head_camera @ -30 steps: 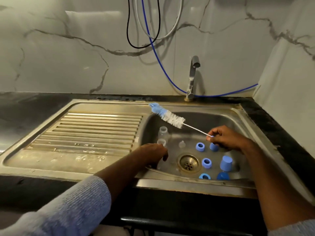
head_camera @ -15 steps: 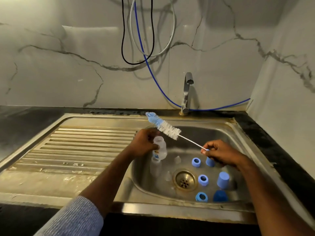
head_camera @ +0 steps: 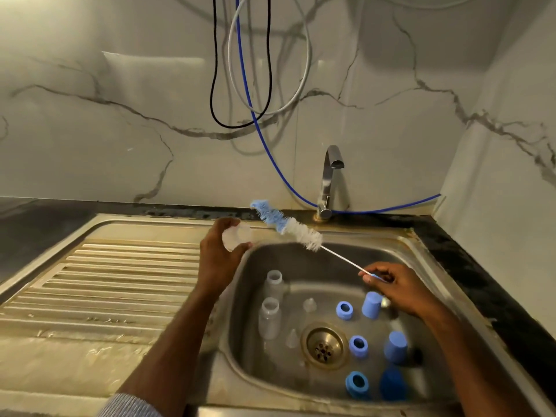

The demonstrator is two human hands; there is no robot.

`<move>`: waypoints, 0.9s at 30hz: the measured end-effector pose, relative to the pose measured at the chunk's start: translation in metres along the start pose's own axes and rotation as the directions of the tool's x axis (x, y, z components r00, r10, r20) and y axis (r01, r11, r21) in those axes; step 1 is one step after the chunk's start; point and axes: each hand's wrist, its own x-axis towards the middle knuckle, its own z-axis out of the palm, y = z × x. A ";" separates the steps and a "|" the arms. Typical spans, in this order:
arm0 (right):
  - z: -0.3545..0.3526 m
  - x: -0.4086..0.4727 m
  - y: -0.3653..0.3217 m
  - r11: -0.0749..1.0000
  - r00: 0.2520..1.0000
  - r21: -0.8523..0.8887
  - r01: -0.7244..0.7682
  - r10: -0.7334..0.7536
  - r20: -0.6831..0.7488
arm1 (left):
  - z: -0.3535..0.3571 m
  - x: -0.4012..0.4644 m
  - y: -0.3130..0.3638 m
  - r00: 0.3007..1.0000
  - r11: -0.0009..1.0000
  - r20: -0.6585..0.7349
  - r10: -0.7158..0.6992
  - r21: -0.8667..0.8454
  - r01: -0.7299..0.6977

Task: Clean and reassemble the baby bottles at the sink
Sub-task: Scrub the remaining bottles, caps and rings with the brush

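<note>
Left hand (head_camera: 218,254), raised over the sink's (head_camera: 400,251) left rim, fingers curled round a clear bottle (head_camera: 237,235), mouth turned toward the brush. Right hand (head_camera: 400,285), fingertips narrowly pinched on the thin wire handle of the bottle brush (head_camera: 287,225), bristled head just beside the bottle's mouth, not inside. Down in the basin: two more clear bottles (head_camera: 270,319), clear teats (head_camera: 309,304), blue rings (head_camera: 358,346) and blue caps (head_camera: 396,346) around the drain (head_camera: 323,346).

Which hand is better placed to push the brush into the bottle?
Right. The right hand already pinches the brush by its wire handle, bristles beside the bottle that the left hand holds.
</note>
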 end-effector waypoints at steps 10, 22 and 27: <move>0.004 -0.009 -0.009 0.990 0.996 -0.140 -0.036 0.046 0.070 | -0.019 0.007 -0.024 1.000 0.955 -0.013 0.011 0.296 -0.007; 0.001 -0.014 -0.016 0.978 0.999 -0.210 0.001 0.009 0.048 | -0.010 0.005 -0.033 0.993 0.902 0.115 0.032 0.425 -0.078; 0.004 -0.014 -0.021 0.968 0.997 -0.250 0.017 0.002 0.074 | 0.001 0.001 -0.029 0.965 0.900 0.249 0.081 0.397 -0.178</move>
